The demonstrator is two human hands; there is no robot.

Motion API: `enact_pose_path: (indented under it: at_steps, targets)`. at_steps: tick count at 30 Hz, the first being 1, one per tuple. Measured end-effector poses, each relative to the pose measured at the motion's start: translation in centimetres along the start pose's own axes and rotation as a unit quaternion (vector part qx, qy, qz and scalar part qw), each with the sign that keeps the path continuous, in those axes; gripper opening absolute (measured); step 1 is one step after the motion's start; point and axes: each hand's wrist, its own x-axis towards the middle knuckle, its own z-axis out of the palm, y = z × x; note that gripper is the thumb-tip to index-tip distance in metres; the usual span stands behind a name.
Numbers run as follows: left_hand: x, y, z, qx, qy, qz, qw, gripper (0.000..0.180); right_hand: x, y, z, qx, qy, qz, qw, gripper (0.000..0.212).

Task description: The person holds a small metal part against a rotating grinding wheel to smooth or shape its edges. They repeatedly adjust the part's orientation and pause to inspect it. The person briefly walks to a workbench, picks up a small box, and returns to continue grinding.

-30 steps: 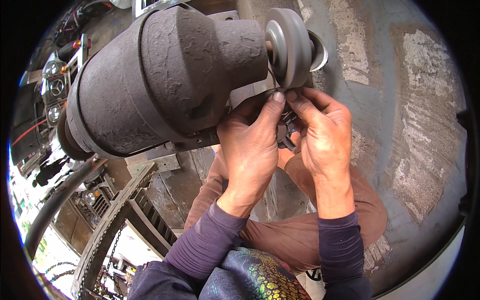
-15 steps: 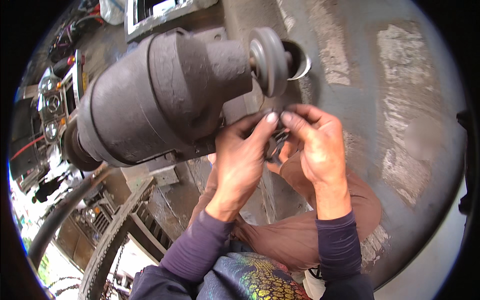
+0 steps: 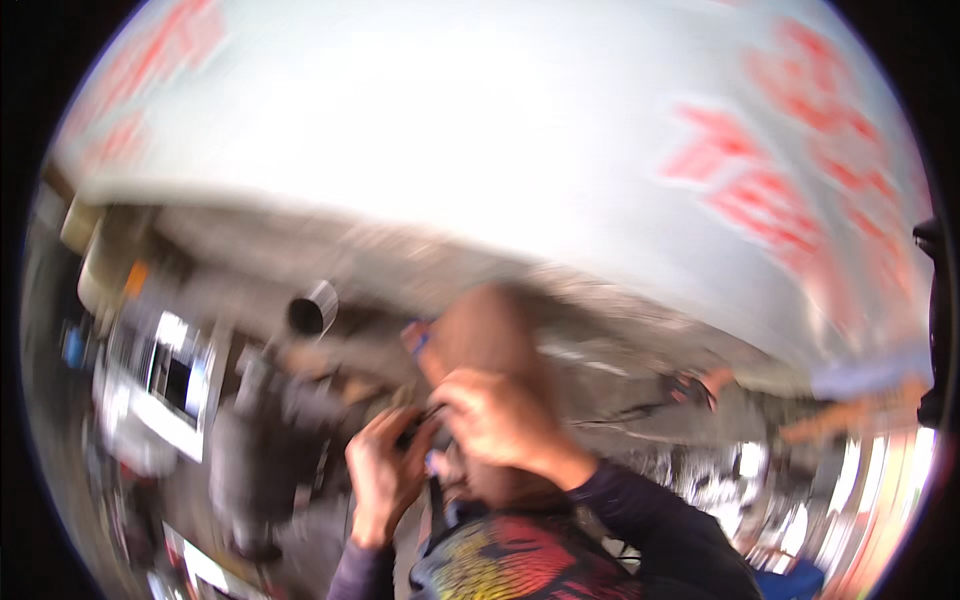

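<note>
My left hand [image 3: 384,474] and my right hand [image 3: 496,418] meet in front of my body with fingers drawn together. Between their fingertips is something small and dark, too smeared by motion to name. To the left of the hands, apart from them, stands a dark motor-like machine [image 3: 262,455] with a rounded body, blurred. An open metal tube or can [image 3: 314,308] lies beyond it, its dark mouth visible. Just behind the right hand is my bent knee in brown trousers [image 3: 492,335].
A broad pale wall [image 3: 450,120] with red painted lettering rises ahead. A white frame [image 3: 165,385] lies at the left. Near the right, a sandalled foot [image 3: 697,388] shows, and blurred clutter [image 3: 700,470] spreads behind my right arm.
My view has swung up and to the right, bringing in the wall. The machine now appears farther left and smaller. Both hands stay together, lower in the picture.
</note>
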Motion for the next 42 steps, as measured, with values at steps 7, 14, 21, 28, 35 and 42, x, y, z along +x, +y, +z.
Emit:
enact_pose_path:
  at_steps: [7, 14, 21, 28, 35, 42]
  targets:
    - [0.2, 7.2, 2.2, -0.170, -0.251, -0.111, 0.946, 0.036, -7.3, 0.0, -3.1, 0.005, 0.148, 0.076, 0.986, 0.020]
    - [0.4, 7.7, 3.3, -0.313, -0.301, -0.189, 0.881, 0.032, -9.0, 1.6, -1.0, -0.116, 0.203, -0.051, 0.971, 0.029]
    - [-1.0, 8.9, 3.8, -0.277, -0.236, -0.090, 0.927, 0.031, -8.4, 1.5, -1.1, -0.070, 0.264, -0.019, 0.962, 0.016]
    - [-0.7, 9.2, 2.7, -0.346, -0.019, -0.010, 0.938, 0.020, -5.6, -4.3, -3.3, 0.065, 0.284, -0.015, 0.956, 0.014]
    - [-2.5, 4.2, -4.4, -0.462, 0.067, -0.036, 0.884, 0.035, -1.3, -8.2, -2.2, 0.105, 0.137, -0.066, 0.983, 0.010]
    - [-8.6, 2.6, -11.2, -0.466, 0.122, -0.045, 0.875, 0.039, 1.5, -14.5, 2.3, 0.211, -0.004, -0.056, 0.976, 0.014]
